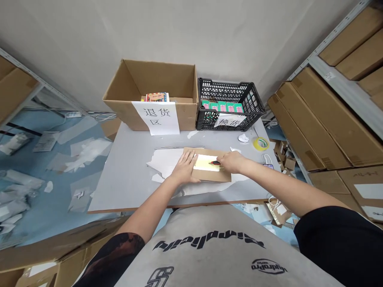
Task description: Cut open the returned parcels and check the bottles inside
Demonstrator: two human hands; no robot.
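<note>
**Kraft mailer under cutter, both hands on item**

Kraft mailer (211, 175): lies flat on the grey counter (125, 179), near its front edge, over torn white paper scraps (163, 161). Pale yellow label (206, 162) on top.
Left hand (184, 168): fingers released, spread flat on the mailer's left part, pinning it.
Right hand (233, 162): fingers clenched on a small red-and-black cutter (214, 162), its tip at the label's right edge.
Step, as judged: slitting the mailer open.
Next move, as judged: calls for a shallow, steady cut while the left hand holds firm.
Nearby: cardboard carton (149, 75) with paper sign (155, 118); black plastic crate (230, 89); tape roll (260, 143).
</note>
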